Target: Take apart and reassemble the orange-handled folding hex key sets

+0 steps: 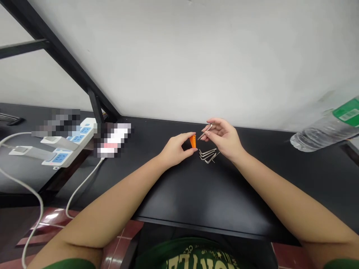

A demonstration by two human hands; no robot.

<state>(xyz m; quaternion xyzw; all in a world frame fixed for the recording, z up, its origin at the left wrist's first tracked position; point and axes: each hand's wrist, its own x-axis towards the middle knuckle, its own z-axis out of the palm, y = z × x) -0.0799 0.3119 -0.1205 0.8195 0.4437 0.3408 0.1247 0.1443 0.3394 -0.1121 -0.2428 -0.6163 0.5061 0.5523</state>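
My left hand (176,149) pinches a small orange plastic holder (193,141) between thumb and fingers, just above the black table (196,194). My right hand (223,138) holds a silver hex key (204,132) in its fingertips, its end pointing toward the orange holder. Several more silver hex keys (208,154) lie in a loose pile on the table below and between the two hands.
A white power strip (71,144) with blue sockets and white cables lies at the left, next to a blurred white object (113,140). A plastic water bottle (327,129) with a green label lies at the right. A black metal frame (70,63) rises at the left against the white wall.
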